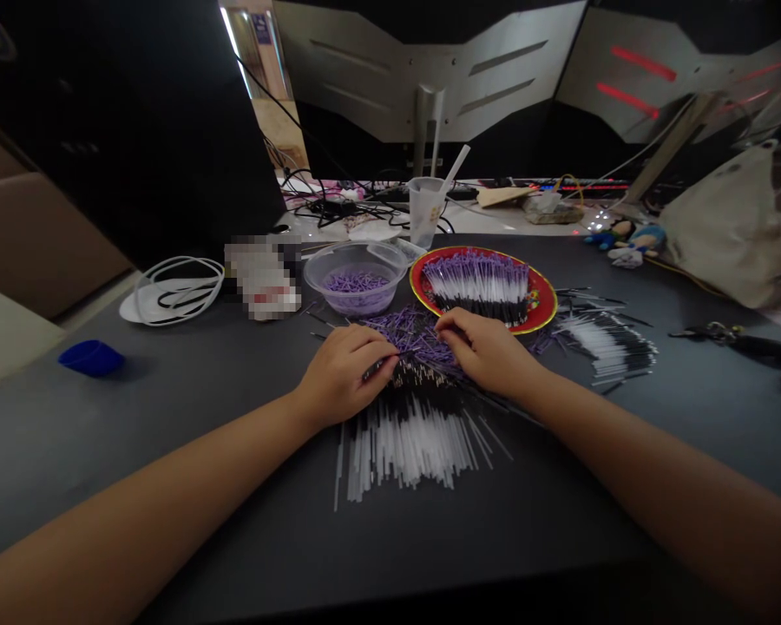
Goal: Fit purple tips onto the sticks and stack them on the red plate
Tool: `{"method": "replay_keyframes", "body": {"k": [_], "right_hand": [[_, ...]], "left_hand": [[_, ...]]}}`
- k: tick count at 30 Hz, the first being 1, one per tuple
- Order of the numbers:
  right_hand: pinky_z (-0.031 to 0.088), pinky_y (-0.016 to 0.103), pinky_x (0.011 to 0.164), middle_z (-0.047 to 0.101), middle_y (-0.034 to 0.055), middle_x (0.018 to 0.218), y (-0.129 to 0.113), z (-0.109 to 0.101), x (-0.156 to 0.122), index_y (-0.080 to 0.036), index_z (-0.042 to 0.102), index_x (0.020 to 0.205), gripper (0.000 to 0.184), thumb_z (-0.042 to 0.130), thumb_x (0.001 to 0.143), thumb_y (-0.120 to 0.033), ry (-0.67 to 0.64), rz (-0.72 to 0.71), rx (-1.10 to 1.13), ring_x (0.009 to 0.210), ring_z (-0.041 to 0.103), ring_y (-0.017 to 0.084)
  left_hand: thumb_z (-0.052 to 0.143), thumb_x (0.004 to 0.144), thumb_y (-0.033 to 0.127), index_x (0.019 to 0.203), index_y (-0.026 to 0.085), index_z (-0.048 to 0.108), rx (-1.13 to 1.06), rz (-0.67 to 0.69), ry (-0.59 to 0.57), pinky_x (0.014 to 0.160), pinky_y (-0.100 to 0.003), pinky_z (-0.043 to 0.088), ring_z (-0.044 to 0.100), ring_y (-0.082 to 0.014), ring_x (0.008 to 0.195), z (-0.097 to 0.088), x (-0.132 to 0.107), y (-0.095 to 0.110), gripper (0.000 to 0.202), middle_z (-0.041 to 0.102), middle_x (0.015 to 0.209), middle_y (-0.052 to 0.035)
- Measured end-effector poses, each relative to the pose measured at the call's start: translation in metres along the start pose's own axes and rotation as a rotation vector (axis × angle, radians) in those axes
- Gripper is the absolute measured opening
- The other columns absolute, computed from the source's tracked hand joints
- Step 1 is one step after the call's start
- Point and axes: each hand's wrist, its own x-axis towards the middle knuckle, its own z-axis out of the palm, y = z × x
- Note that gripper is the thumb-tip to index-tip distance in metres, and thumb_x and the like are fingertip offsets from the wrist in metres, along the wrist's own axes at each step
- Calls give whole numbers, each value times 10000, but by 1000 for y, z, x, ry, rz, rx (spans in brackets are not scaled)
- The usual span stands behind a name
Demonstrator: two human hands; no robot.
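A heap of thin pen refills (407, 434), clear at the near end and black further up, lies on the dark table (234, 486) in front of me. Small purple caps (416, 334) are piled at its far end. My left hand (342, 373) rests curled on the heap, its fingers pinching a dark refill. My right hand (488, 351) sits just right of it, fingers bent and pressed into the purple pile; what they hold is hidden. Both hands nearly touch.
A red plate (540, 299) carries a row of capped refills. A clear plastic bowl (355, 278) holds purple caps. More refills (605, 343) lie at the right. A plastic cup (424, 213), a blue cap (91, 358), white face masks (169, 291), monitors and a cloth bag (729, 230) stand around.
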Motion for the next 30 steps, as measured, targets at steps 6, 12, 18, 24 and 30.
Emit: {"method": "replay_keyframes", "body": {"k": [6,12,18,24,30], "right_hand": [[448,304,642,645,49,856,2,4,0,-189,575,975,129,485,888,-219,-5,90,120,686,599,155],[468,290,565,636,12,777,3,6,-1,-208,562,941,100,520,869,-262,-63,198,348,560,609,122],[469,245,459,676,43,864,-10,5,5,-196,542,888,95,569,823,-260,-93,356,759,548,627,113],[471,221,439,667,19,814,-24,9,5,-197,597,869,154,662,771,-296,-103,400,986,540,613,99],[473,208,442,646,-7,730,-28,13,4,-195,617,862,164,690,756,-297,-128,440,1112,521,590,86]], "left_hand": [[554,864,208,939,157,631,-19,-4,-28,772,-332,457,583,-177,852,0,-1,-1,118,651,895,-64],[545,874,221,953,166,614,-35,-9,-56,775,-333,452,586,-178,852,0,-1,-2,119,653,898,-56],[412,927,233,976,158,548,-66,-145,-151,648,-272,435,566,-144,691,2,4,5,163,613,784,-33],[438,915,406,918,175,490,-109,-292,-285,509,-234,349,494,-113,526,5,9,13,237,544,657,25],[433,914,307,910,179,516,-189,-305,-222,513,-213,343,468,-85,505,3,9,18,153,525,617,43]]}}
